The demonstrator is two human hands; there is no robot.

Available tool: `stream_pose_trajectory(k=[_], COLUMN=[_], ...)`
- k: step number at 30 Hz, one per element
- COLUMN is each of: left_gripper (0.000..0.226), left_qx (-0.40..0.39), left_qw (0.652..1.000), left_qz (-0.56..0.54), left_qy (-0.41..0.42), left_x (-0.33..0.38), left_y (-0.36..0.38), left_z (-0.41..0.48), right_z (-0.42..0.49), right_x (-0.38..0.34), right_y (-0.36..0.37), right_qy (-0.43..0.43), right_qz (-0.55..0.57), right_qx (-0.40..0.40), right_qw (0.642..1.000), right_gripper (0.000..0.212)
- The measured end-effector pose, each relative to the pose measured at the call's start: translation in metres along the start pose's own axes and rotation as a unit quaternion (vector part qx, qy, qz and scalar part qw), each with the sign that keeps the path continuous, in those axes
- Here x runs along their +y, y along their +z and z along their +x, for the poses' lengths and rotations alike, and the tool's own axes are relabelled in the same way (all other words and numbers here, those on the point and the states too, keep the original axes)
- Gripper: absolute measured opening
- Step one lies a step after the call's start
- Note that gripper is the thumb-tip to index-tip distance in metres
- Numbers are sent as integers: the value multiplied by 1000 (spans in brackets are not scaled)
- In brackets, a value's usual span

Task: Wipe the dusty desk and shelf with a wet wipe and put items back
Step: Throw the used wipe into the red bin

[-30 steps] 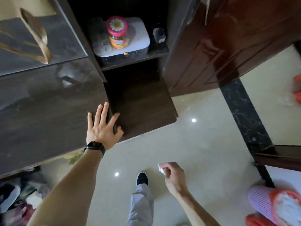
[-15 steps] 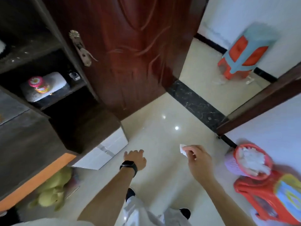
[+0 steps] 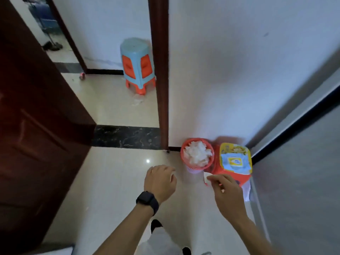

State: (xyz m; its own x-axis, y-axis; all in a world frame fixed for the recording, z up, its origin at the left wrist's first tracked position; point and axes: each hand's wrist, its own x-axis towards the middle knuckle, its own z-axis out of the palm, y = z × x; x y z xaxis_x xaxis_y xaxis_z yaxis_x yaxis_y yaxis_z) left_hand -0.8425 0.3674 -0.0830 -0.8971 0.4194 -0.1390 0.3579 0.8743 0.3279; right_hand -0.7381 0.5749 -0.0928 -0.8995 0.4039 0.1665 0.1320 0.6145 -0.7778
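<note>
My right hand (image 3: 227, 194) pinches a small white wet wipe (image 3: 207, 176) between thumb and fingers, just in front of a red-rimmed waste bin (image 3: 184, 152) full of crumpled white wipes. My left hand (image 3: 159, 182), with a black watch on the wrist, hangs to the left of the bin with its fingers curled and nothing in it. A pack of wet wipes (image 3: 235, 161) lies on a red stool (image 3: 239, 178) to the right of the bin. The desk and shelf are out of view.
A dark red door (image 3: 36, 126) stands open on the left. Past the black threshold strip (image 3: 125, 137), a blue and orange stool (image 3: 138, 65) sits by the brown door frame (image 3: 160, 70). White walls close in on the right.
The view has swung right, away from the dark shelf and desk, toward the bin and stool in the corner. My left hand left the shelf edge. My right hand still holds the wipe.
</note>
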Motion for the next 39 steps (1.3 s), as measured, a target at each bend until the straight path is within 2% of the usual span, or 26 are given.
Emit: stream_pose_trajectory(k=[4, 9, 13, 15, 17, 20, 23, 26, 30, 36, 37, 39], left_gripper=[29, 61, 80, 83, 84, 82, 81, 84, 83, 76, 72, 61], left_qx=[55, 148, 232, 262, 264, 242, 213, 200, 194, 164, 152, 138], left_qw=[996, 971, 941, 924, 917, 928, 941, 944, 942, 956, 966, 984], left_qz=[25, 110, 149, 172, 190, 196, 192, 194, 213, 182, 164, 111], left_qy=[66, 152, 197, 220, 229, 206, 179, 179, 173, 159, 129, 13], left_x=[20, 32, 56, 64, 70, 70, 60, 55, 52, 70, 69, 65], left_y=[1, -24, -64, -77, -84, -83, -74, -63, -57, -77, -77, -85], left_z=[78, 208, 316, 367, 413, 465, 500, 516, 524, 479, 464, 428], right_z=[55, 157, 227, 258, 283, 302, 309, 317, 348, 420, 430, 447], right_x=[34, 66, 86, 104, 123, 137, 145, 144, 125, 83, 71, 45], right_y=[-4, 21, 51, 71, 86, 93, 82, 55, 16, -27, -31, -37], right_qy=[19, 41, 113, 152, 181, 222, 275, 293, 219, 2, -43, -120], right_qz=[-18, -63, -93, -103, -140, -164, -156, -135, -144, -152, -150, -133], right_qx=[36, 61, 37, -15, -84, -142, -193, -200, -165, -171, -163, -165], right_qw=[999, 995, 989, 983, 970, 950, 929, 925, 951, 973, 974, 970], right_gripper=[23, 24, 28, 34, 45, 65, 57, 36, 33, 31, 30, 29])
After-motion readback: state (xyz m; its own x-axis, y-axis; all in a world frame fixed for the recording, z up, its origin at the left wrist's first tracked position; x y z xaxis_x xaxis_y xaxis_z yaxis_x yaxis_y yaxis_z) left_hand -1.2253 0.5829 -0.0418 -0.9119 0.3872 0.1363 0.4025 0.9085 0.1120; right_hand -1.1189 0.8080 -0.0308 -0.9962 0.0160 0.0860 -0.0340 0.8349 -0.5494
